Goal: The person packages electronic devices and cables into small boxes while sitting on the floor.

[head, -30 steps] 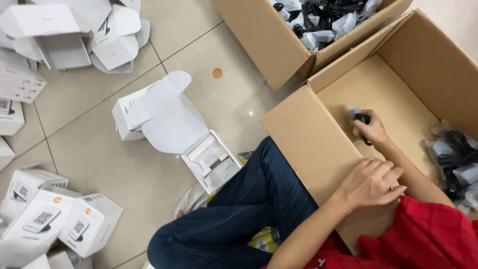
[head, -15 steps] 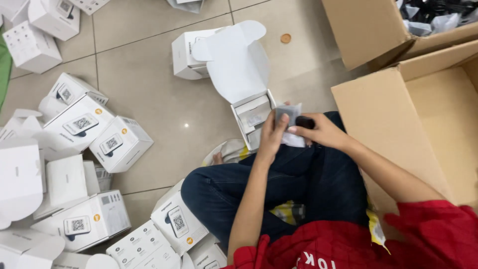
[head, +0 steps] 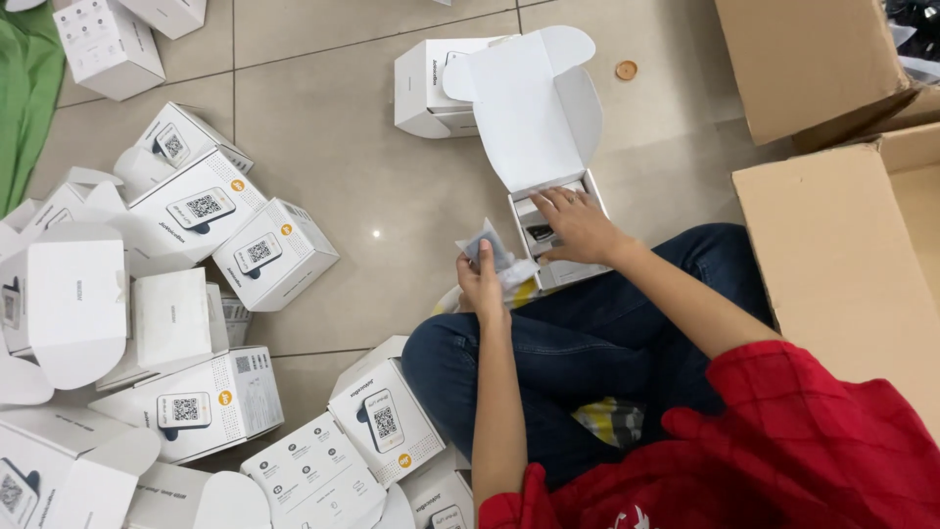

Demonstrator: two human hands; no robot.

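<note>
**Box open on the lap, bagged item held beside it**

On the lap, against the knee in blue jeans, sits an open white box (head: 558, 230) w/ its lid flap up and leaning away from the person, toward the top of the view. Right hand (head: 578, 223) lies inside the box mouth, fingers spread and pressing down on the contents, a dark item partly visible under them. Left hand (head: 482, 279) is just beside the box, pinching a small clear bag (head: 490, 250) w/ something dark inside; bag sits upright in the grip, long axis running roughly away from the person, top end pointing toward the tiled floor (head: 392, 176).

Progress, as a judgement: this box looks partway packed – something already in, bag not yet in, lid not closed. Lots of white boxes lie left of the person; some closed, e.g. one w/ a device picture (head: 274, 253), others w/ flaps open, so plenty seems left. Cardboard carton (head: 832, 255) stands at right, near the right arm. Box's long axis runs away from the person too, approx. parallel to the bag.
</note>
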